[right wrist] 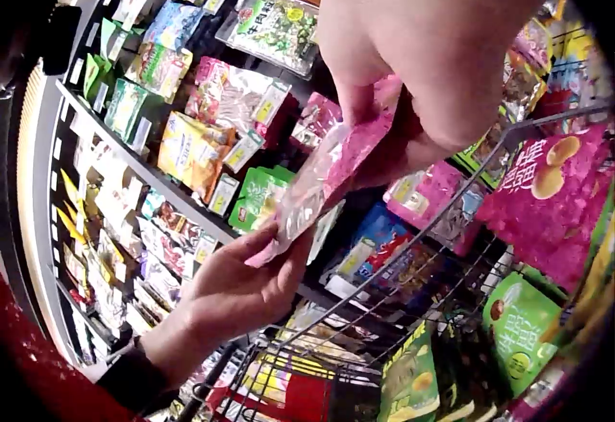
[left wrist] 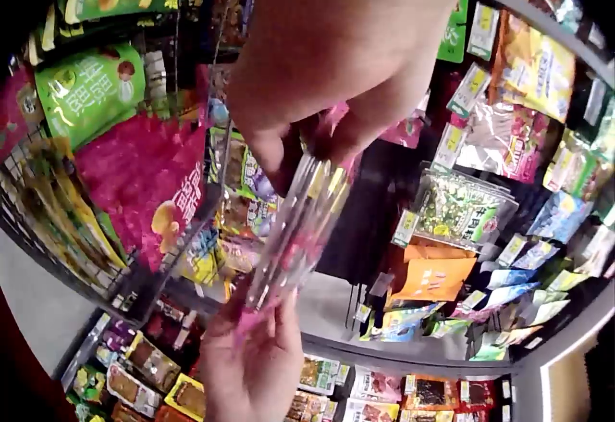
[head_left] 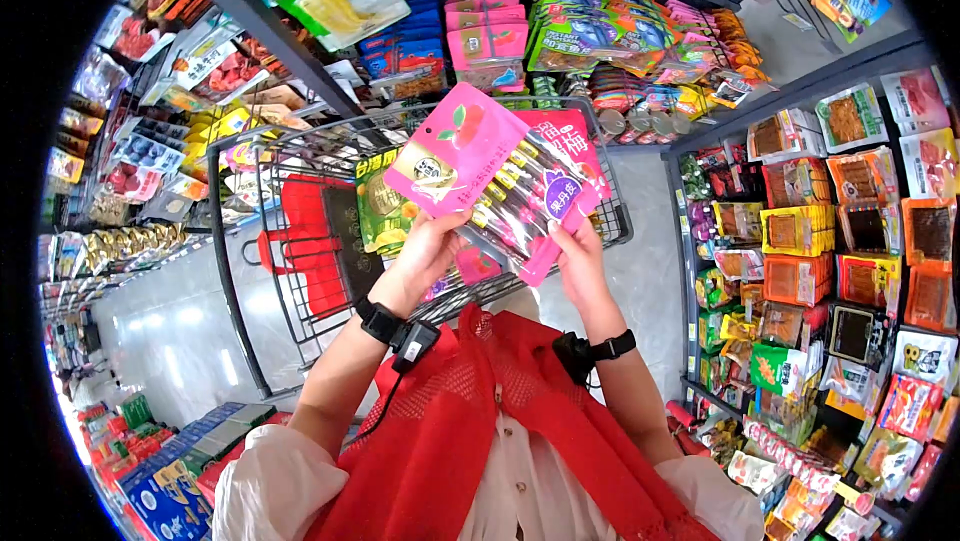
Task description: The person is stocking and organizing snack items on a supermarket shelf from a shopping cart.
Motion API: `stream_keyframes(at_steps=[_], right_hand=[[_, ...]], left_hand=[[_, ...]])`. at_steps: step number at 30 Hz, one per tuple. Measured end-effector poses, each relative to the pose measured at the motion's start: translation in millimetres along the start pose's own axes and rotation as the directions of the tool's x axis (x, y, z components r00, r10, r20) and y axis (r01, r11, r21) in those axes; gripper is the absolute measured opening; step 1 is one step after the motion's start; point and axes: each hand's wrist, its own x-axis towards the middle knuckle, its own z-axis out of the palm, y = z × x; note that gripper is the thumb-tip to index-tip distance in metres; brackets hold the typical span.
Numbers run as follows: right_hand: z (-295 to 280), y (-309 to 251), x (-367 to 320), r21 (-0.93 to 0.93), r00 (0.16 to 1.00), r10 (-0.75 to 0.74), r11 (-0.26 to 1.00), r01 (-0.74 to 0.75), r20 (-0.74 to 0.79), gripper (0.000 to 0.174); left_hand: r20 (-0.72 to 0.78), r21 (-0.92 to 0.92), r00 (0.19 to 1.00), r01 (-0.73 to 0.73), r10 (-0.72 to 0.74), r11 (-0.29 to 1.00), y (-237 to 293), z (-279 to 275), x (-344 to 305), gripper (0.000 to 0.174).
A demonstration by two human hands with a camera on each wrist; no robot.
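Both hands hold a pink snack packet (head_left: 455, 136) of wrapped sticks, tilted above a shopping cart. My left hand (head_left: 428, 253) pinches its lower left edge, thumb on the front. At the lower right corner my right hand (head_left: 582, 259) grips it, thumb over the front near a purple label. Seen from the left wrist, the packet (left wrist: 300, 235) is edge-on between the left hand (left wrist: 336, 47) above and the right hand (left wrist: 252, 364) below. The right wrist view shows its clear side (right wrist: 312, 186) between the fingers of both hands.
Under the packet, the wire cart (head_left: 222, 261) carries a red bag (head_left: 308, 241), a green snack bag (head_left: 378, 203) and a magenta bag (head_left: 590, 156). Shelves of packets (head_left: 797, 231) line the right side, with more packets at the left and ahead.
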Motion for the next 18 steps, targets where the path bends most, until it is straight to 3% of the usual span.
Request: stream_keyframes(at_steps=[5,7,10,12,14,16,18], right_hand=[[5,7,-3,-0.212,0.972,-0.226,0.955,0.208,-0.064,0.020],[-1,4,-4,-0.342,0.957,-0.284,0.906,0.248,-0.059,0.018],[8,-9,-13,-0.457,0.969,-0.246,0.860,0.228,0.020,0.018],[6,-1,-12,-0.493,0.980,-0.186,0.848,0.193,0.065,0.021],[9,11,-13,-0.463,0.999,-0.038,0.885,0.044,0.023,0.024],[10,31,-9,-0.445,0.999,-0.031,0.895,0.031,0.007,0.025],[7,49,1,-0.481,0.995,0.095,0.872,-0.090,-0.013,0.026]], left_hand=[[0.038,0.003,0.997,-0.070,0.070,0.998,31,-48,-17,0.022],[0.085,0.080,0.996,-0.006,-0.001,0.997,49,-58,-26,0.023],[0.109,0.166,0.989,0.085,-0.104,0.982,56,-71,-36,0.026],[0.132,0.386,0.986,0.042,-0.100,0.922,49,-82,-40,0.028],[0.086,0.531,0.994,0.013,-0.069,0.847,27,-107,-36,0.030],[0.053,0.598,0.976,0.137,-0.210,0.789,6,-132,-36,0.033],[0.028,0.511,0.965,0.209,-0.260,0.834,-16,-150,-45,0.034]])
